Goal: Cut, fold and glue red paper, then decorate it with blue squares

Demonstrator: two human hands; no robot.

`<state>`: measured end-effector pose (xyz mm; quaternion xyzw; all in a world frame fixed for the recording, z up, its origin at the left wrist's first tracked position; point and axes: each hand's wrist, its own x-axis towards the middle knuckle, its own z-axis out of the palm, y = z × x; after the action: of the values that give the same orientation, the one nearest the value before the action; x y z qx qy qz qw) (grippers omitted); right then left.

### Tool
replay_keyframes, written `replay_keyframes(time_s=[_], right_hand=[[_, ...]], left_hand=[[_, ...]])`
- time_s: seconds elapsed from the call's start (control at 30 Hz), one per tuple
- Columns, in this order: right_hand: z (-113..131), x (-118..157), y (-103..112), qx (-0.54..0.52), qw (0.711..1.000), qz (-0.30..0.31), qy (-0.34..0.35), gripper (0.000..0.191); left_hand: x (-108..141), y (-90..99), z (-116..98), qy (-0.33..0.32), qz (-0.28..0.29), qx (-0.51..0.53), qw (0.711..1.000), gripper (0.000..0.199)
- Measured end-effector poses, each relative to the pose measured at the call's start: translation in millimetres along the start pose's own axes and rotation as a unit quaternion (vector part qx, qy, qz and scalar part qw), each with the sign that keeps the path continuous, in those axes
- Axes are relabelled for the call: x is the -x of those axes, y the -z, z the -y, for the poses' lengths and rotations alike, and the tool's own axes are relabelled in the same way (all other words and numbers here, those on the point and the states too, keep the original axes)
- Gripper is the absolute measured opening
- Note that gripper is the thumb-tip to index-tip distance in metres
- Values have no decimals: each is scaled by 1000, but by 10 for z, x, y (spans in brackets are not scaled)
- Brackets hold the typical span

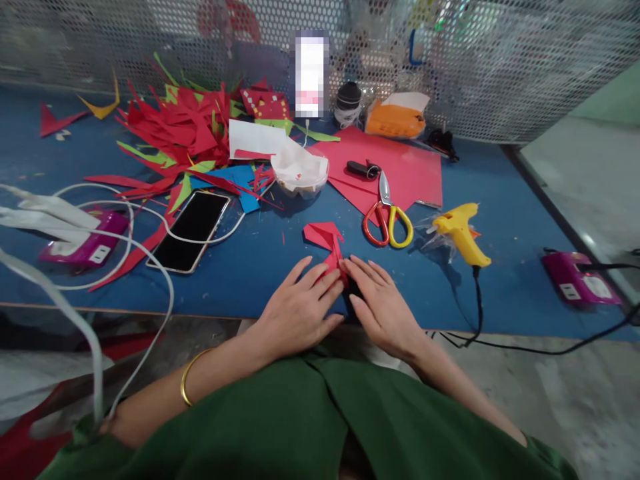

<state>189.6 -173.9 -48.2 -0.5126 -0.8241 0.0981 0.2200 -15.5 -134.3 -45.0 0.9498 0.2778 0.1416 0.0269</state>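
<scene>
A piece of folded red paper [327,241] lies on the blue table near its front edge. My left hand [303,308] rests flat across the lower part, its fingers stretched out and apart, hiding some of the folds. From the other side, the fingertips of my right hand [379,301] touch the paper's right edge; its thumb stands apart from the fingers. Scissors [386,208] with one red and one yellow handle lie beyond my right hand. Farther right is a yellow hot glue gun [461,232] on clear plastic.
Red and green paper scraps [185,127] heap at back left. A black-screened phone [191,230], white cables and a purple power strip [87,237] lie left. A clear bowl [303,175], red sheets [370,160], a lit phone [310,77] stand behind. Another purple strip [580,279] lies right.
</scene>
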Motion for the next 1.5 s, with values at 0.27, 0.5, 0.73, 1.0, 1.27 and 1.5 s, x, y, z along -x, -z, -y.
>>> replay_keyframes(time_s=[0.27,0.5,0.73,1.0,1.27,1.5], right_hand=[[39,251,-44,51,997,-43,40,60],[83,269,-97,94,994,-38,44,58],[99,265,-96,91,994,-51,32,55],[132,260,-99,126,989,-63,39,49],[176,194,-101,143,984,-32,97,49],[127,279,-85,165,983,-40,74,49]], left_hand=[[16,26,19,-9,-5,23,1000,66],[208,-34,50,38,-165,18,985,37],[263,-58,53,16,-142,-15,990,32],[194,-30,11,-37,-72,-67,994,50],[227,-59,12,-32,-73,-74,994,51],[242,-67,16,-38,-85,-82,992,51]])
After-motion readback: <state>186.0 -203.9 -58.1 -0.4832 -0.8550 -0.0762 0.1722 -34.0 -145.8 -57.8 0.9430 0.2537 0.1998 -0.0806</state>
